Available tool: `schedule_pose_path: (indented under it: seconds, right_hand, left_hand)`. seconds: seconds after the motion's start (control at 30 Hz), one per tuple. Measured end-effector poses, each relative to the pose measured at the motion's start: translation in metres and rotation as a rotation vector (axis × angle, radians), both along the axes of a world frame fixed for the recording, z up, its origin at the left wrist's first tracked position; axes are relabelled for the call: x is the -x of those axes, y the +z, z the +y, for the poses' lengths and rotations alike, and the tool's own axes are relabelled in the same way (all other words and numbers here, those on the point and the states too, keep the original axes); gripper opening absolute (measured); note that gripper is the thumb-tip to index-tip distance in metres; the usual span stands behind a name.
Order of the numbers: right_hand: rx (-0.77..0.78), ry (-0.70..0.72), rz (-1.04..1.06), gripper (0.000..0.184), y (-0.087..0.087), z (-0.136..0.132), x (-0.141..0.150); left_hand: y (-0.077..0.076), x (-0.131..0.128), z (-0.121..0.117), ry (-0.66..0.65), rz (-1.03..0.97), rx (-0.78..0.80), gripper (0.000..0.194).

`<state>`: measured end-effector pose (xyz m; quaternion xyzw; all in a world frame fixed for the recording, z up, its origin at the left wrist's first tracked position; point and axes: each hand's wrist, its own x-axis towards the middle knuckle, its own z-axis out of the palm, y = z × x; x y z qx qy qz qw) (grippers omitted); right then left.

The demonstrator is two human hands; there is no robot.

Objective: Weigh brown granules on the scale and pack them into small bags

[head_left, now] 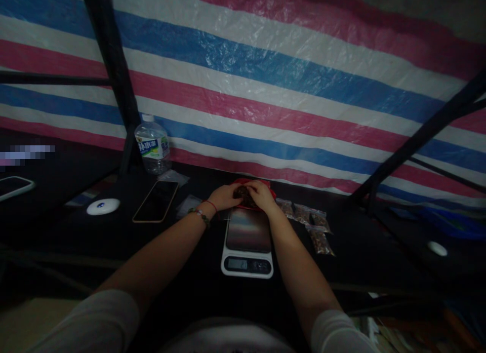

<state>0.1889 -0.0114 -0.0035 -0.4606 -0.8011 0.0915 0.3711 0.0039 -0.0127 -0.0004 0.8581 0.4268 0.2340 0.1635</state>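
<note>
My left hand [225, 196] and my right hand [261, 195] meet just beyond a small kitchen scale [247, 241] on a dark table. Both have their fingers curled together around a dark clump [242, 193] of brownish stuff, held over a red container [270, 190] that shows only at its rim. The scale's steel platform is bare. A beaded bracelet and a red string circle my left wrist.
Several small clear bags of brown bits [309, 222] lie right of the scale. A phone [156, 201], a white round device [103, 206] and a water bottle [152, 146] stand to the left. A striped tarp [288, 79] hangs behind, crossed by black poles.
</note>
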Motion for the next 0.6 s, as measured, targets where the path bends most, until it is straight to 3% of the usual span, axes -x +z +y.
schedule_pose_path:
  seconds: [0.13, 0.3, 0.43, 0.6]
  right_hand:
    - [0.008, 0.067, -0.012, 0.025, -0.002, 0.000, 0.000]
    - [-0.057, -0.085, 0.081, 0.030, -0.005, 0.000, -0.009]
    - [-0.040, -0.177, 0.075, 0.031, -0.010, -0.001, -0.018]
    - [-0.006, -0.177, 0.062, 0.032, -0.015, 0.002, -0.019]
  left_hand:
    - [-0.002, 0.000, 0.001, -0.003, -0.015, 0.012, 0.048]
    - [-0.002, 0.006, 0.005, -0.054, -0.074, 0.010, 0.042]
    - [0.008, 0.014, 0.003, -0.289, -0.158, 0.049, 0.041]
    - [0.023, 0.012, -0.011, -0.596, -0.127, 0.143, 0.038]
